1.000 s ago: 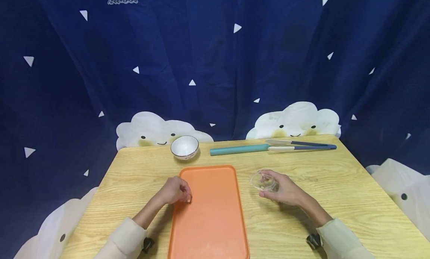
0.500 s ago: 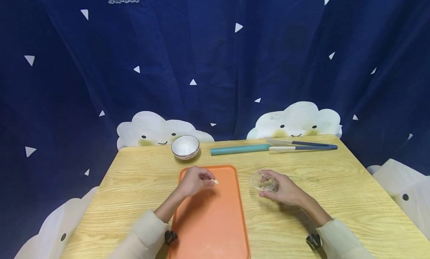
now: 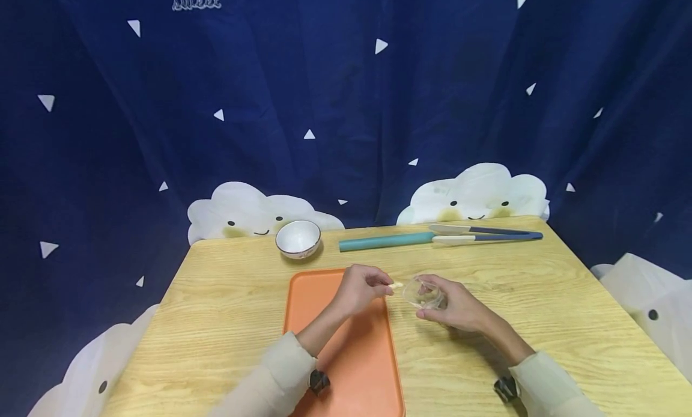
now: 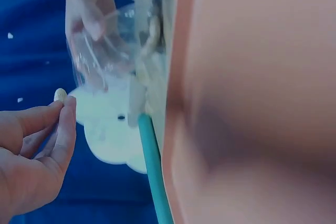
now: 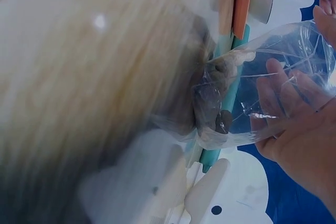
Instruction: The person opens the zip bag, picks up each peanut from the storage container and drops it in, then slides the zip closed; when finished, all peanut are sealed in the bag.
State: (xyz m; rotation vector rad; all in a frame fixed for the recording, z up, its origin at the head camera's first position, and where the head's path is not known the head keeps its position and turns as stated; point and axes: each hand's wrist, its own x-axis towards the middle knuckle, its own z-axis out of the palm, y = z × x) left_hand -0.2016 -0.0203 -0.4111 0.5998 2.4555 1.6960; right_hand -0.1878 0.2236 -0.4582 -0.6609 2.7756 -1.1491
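Note:
My left hand [image 3: 361, 289] pinches a small pale oval piece, peanut-like [image 4: 60, 95], between thumb and fingertips. It reaches over the far right edge of the orange tray [image 3: 351, 369], with the piece just left of the bag's mouth. My right hand [image 3: 451, 303] grips a clear plastic bag [image 5: 247, 129] from its right side and keeps its mouth spread wide. Several pale lumpy pieces [image 5: 223, 72] lie at the bottom of the bag, seen through the plastic in the right wrist view. The bag stands over the wooden table to the right of the tray.
A white bowl [image 3: 298, 237] with a dark rim stands at the back, beyond the tray. Right of it lie a teal stick [image 3: 384, 241] and tongs [image 3: 486, 235] with pale tips. A dark blue curtain [image 3: 324, 74] hangs behind the wooden table [image 3: 227, 297].
My left hand has swung from the tray's left edge across to the right, bringing the small pale piece up beside the bag. The right hand and bag have stayed in place.

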